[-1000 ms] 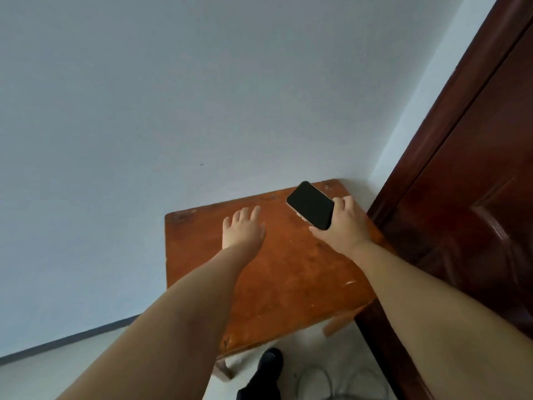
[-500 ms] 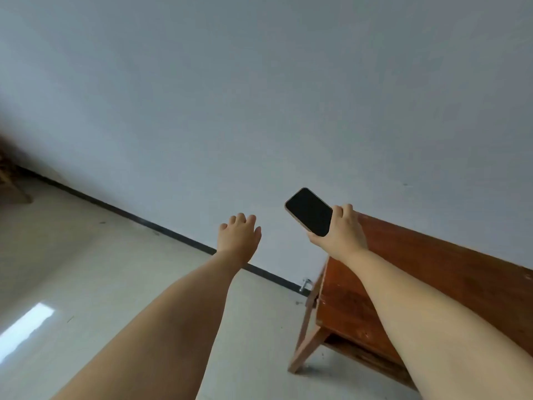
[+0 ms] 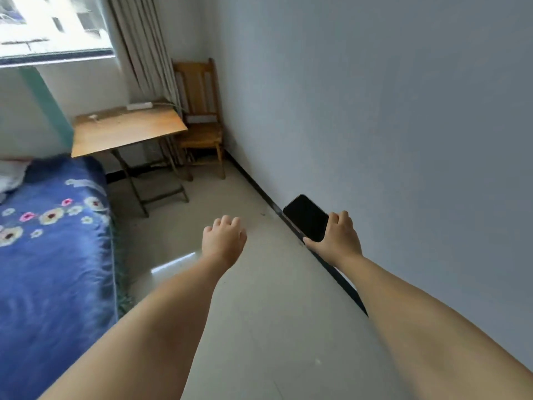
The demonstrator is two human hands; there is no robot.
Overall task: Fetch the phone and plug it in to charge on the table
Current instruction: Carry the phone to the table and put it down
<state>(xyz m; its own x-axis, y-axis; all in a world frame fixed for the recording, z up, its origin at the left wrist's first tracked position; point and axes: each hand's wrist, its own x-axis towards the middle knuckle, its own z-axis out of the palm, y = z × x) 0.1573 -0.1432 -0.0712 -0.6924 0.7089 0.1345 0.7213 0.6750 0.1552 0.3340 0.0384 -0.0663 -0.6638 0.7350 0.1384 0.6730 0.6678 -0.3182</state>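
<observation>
Two bare arms out, phone (image 3: 306, 217) in our right hand (image 3: 337, 236).
Left hand (image 3: 222, 241) loosely curled, empty; table (image 3: 127, 131) at eleven o'clock, possibly a power strip (image 3: 139, 105) on it.

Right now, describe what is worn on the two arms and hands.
Nothing visible is worn. Both forearms are bare, with no sleeves in view. The left hand and right hand show no gloves, watch or bracelets. No rings show on the fingers, though most are hidden.

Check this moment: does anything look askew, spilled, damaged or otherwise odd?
Nothing stands out. The right hand holds the phone, screen dark; the left hand is empty. Ahead, the table carries a white power strip at its far edge.
</observation>
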